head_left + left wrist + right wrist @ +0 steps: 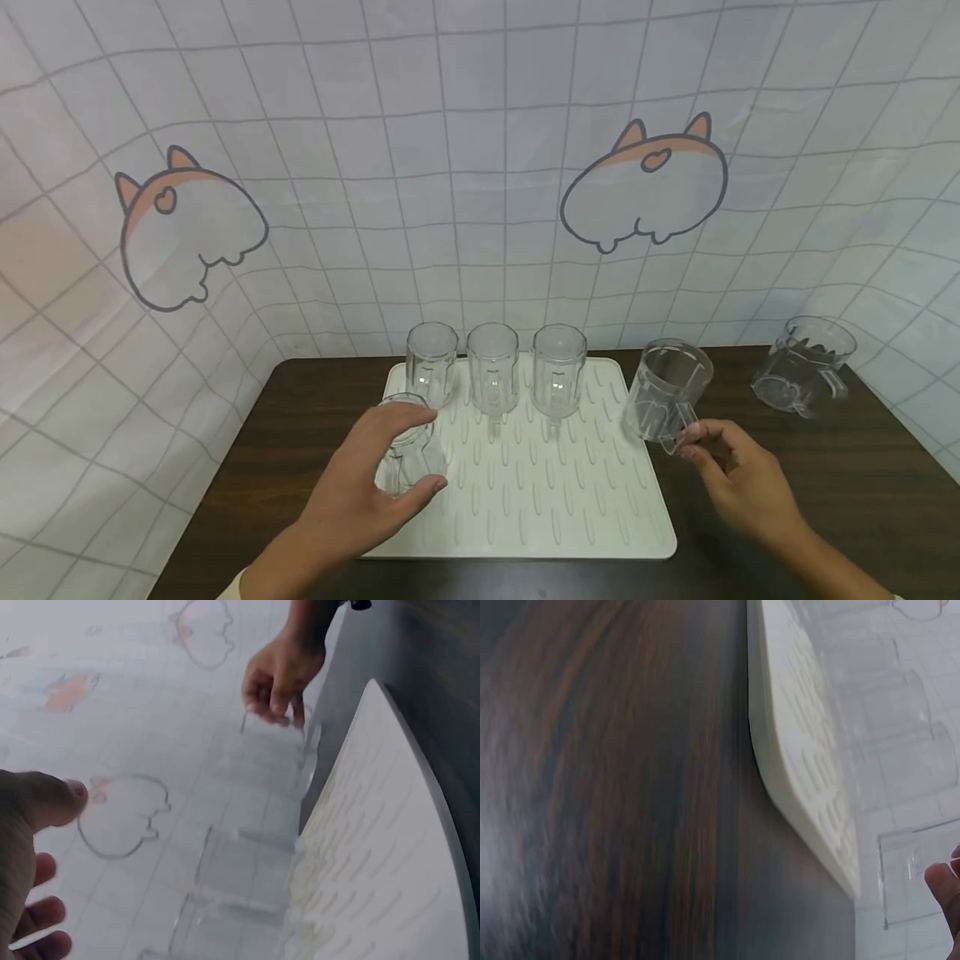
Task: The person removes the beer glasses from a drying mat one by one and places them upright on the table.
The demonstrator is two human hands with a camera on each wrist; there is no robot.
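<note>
My left hand [360, 483] is beside a clear mug [405, 467] at the left of the white ridged mat [555, 508], partly covering it from view. Its thumb and fingers are spread apart, and the left wrist view shows nothing between them. With fingers and thumb, my right hand [738, 479] pinches the handle of another clear mug [667, 387]. That mug leans slightly at the mat's right edge; whether it touches the table cannot be made out. Three more clear mugs stand in a row at the back of the mat, the middle one [492, 367] between its neighbours.
One further clear mug [802, 367] stands at the far right on the dark wooden table [285, 442]. Behind the table hangs a white grid-patterned sheet [480, 192] with cartoon animal drawings, close to the back row of mugs.
</note>
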